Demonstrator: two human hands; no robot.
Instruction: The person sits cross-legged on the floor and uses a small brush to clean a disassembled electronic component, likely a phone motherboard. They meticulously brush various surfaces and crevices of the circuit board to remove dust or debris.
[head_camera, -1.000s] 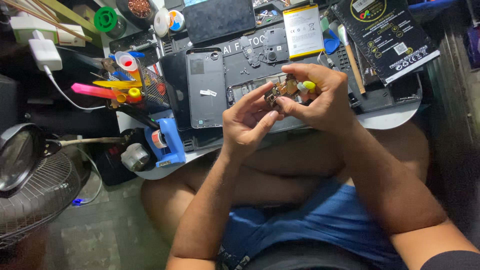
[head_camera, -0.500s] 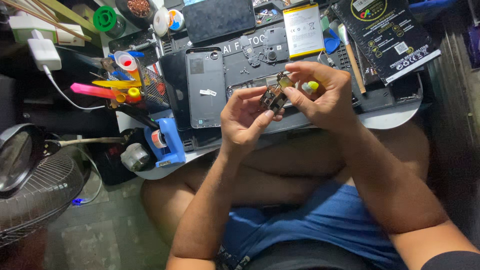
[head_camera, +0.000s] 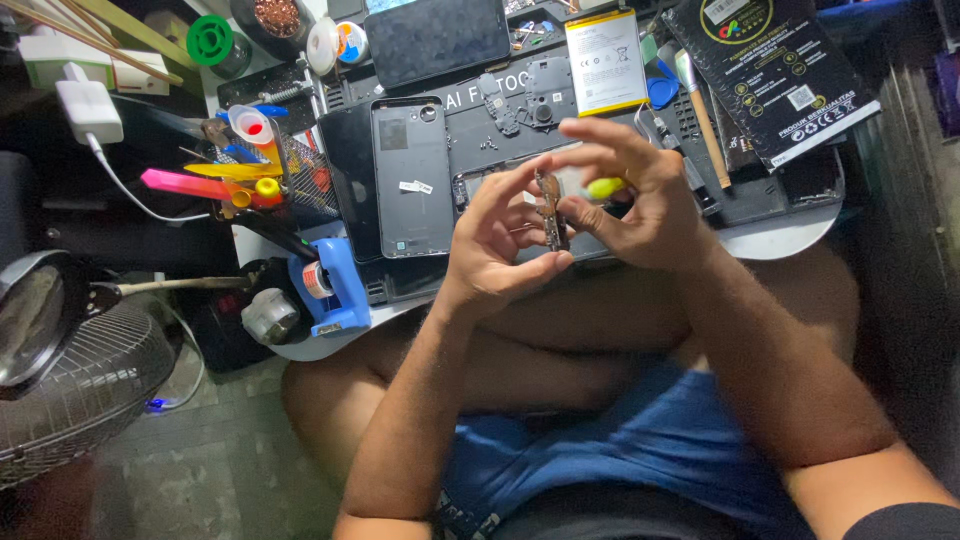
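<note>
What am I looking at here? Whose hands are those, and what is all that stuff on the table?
The picture comes from a camera worn on a person's head, so you look down just as they do. The two bare hands belong to that person, who sits with their knees under a small work table.

The left hand and the right hand together pinch a small, thin circuit board, held upright between the fingertips. The right hand also grips a tool with a yellow handle.

On the table lies a grey phone back cover, a dark phone further back, and a white flat battery. To the left stands a holder full of colourful tools, and a blue tape dispenser sits near the table edge. A fan stands on the floor.
</note>
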